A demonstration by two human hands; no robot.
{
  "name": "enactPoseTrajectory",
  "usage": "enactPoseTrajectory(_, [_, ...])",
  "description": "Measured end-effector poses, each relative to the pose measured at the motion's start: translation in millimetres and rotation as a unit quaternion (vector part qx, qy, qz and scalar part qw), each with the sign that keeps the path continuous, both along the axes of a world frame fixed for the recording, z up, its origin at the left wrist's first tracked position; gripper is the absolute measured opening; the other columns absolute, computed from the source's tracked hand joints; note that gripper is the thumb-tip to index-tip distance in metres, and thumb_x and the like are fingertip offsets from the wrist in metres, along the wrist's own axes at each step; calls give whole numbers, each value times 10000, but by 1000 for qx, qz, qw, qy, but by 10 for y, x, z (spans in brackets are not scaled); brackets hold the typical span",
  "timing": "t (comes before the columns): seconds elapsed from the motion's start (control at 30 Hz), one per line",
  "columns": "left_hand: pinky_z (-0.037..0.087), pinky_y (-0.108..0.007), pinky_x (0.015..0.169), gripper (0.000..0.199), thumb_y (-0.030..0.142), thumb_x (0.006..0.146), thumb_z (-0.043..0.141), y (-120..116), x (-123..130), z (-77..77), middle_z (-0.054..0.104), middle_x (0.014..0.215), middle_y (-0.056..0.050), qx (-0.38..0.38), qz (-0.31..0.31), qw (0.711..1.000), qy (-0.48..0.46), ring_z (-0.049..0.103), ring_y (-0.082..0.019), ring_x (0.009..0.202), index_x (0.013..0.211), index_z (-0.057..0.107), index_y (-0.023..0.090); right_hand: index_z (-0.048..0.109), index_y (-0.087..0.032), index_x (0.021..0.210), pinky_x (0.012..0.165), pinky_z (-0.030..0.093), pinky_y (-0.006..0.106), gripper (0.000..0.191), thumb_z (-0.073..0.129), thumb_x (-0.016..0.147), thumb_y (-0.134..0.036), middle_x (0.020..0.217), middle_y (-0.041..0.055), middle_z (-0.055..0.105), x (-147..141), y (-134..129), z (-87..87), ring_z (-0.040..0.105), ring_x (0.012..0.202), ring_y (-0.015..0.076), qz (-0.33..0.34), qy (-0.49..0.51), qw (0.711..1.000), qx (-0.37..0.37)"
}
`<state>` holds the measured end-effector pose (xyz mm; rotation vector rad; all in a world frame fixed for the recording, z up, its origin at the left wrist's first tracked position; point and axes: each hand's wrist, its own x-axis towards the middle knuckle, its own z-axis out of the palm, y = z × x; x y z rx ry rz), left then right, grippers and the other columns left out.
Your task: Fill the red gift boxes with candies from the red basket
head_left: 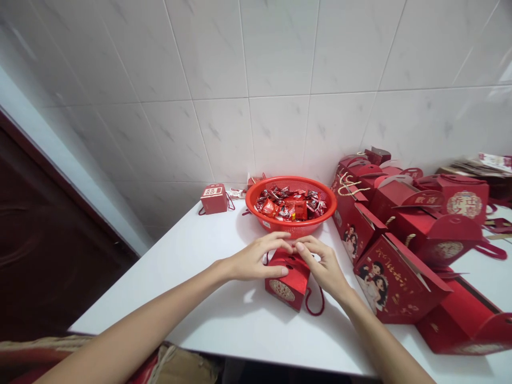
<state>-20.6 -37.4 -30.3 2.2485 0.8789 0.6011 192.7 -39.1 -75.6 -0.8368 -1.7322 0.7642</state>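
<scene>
A small red box (285,290) with a round pale pattern stands on the white table, a dark red cord looping out at its right. My left hand (258,258) lies over its left and top, fingers spread, thumb on the top panel. At the box's back right edge, my right hand (323,262) touches the top with its fingertips, thumb and index finger near each other. Both hands rest on the box rather than wrap round it. Just behind them sits a red plastic basket (294,230) holding red wrapped sweets (296,207).
Many red gift boxes (400,282) crowd the right side of the table (216,320). A small closed red box (214,200) stands at the back left. Behind is a tiled wall (280,48); a cardboard box (184,365) is below the front edge.
</scene>
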Motion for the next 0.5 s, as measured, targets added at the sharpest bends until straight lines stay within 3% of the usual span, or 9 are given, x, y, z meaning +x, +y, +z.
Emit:
enactPoseTrajectory(0.17, [470, -409, 983, 293, 437, 833, 718, 14, 6, -16, 605, 1175, -82, -20, 25, 999, 12, 591, -249, 1089, 1019, 669, 216, 760, -213, 857, 848, 512, 335, 392, 561, 948, -538, 985, 83, 720, 36, 45, -5, 663, 948, 233, -44, 24, 999, -1])
enactPoseTrajectory(0.3, [471, -410, 927, 350, 506, 816, 709, 38, -19, -14, 601, 1067, -70, -3, 69, 997, 35, 581, -248, 1010, 1005, 658, 216, 706, -183, 870, 763, 500, 319, 404, 572, 929, -560, 879, 74, 718, 103, 117, -46, 649, 839, 226, -86, 35, 995, -32])
enactPoseTrajectory(0.5, [487, -403, 819, 482, 622, 770, 698, 17, -23, 71, 582, 1026, -63, 29, 146, 981, 126, 599, -255, 896, 1050, 652, 232, 648, -180, 799, 620, 486, 281, 474, 591, 870, -646, 741, 43, 695, 110, 181, -150, 631, 662, 188, -45, 27, 992, -117])
